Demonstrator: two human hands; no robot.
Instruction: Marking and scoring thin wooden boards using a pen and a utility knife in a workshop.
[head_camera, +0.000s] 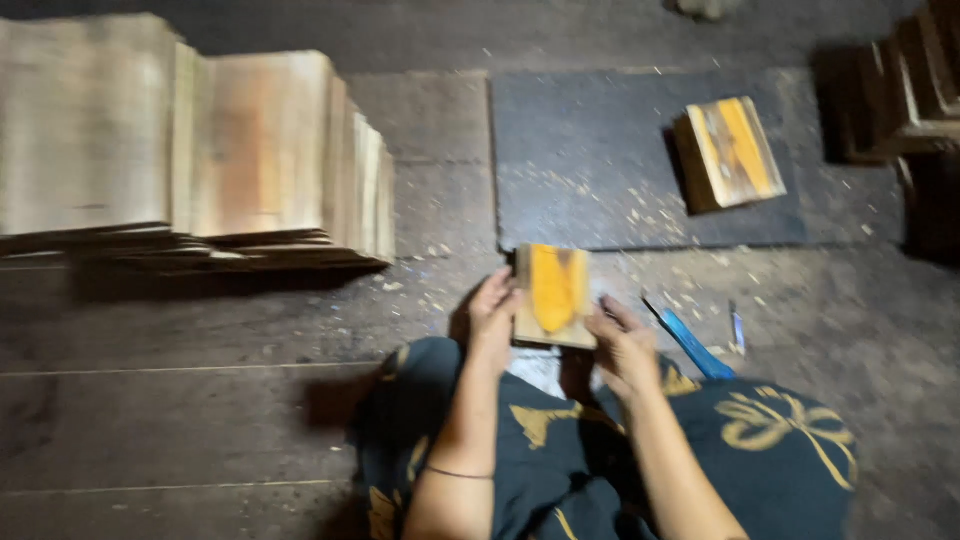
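A: Nearest the lens: dark patterned cloth (600, 470) over the lap, gold motifs, both forearms crossing it.

B: Hands?

A: Left hand (493, 312) clamped on the left edge of a small wooden block (553, 296), fingers curled round it. Right hand (622, 343) pinching the block's lower right corner, fingers closed on it. Block held flat, just above the cloth, orange-yellow streak on its top face.

B: Around the block?

A: Blue-handled tool (690, 343) just right of the block, lying on the floor, touching nothing but the boards as far as visible. Small thin blue item (737, 328) further right of that; too blurred to name. Dark mat (600, 160) just beyond the block, wood chips scattered on it. Second wooden block (728, 152) on the mat, up and right of the held block, well apart, same orange streak. Big stack of thin wooden sheets (190, 150) far left of the block, on the plank floor (200, 400). Dark wooden pieces (915, 85) far upper right, detail lost in shadow.
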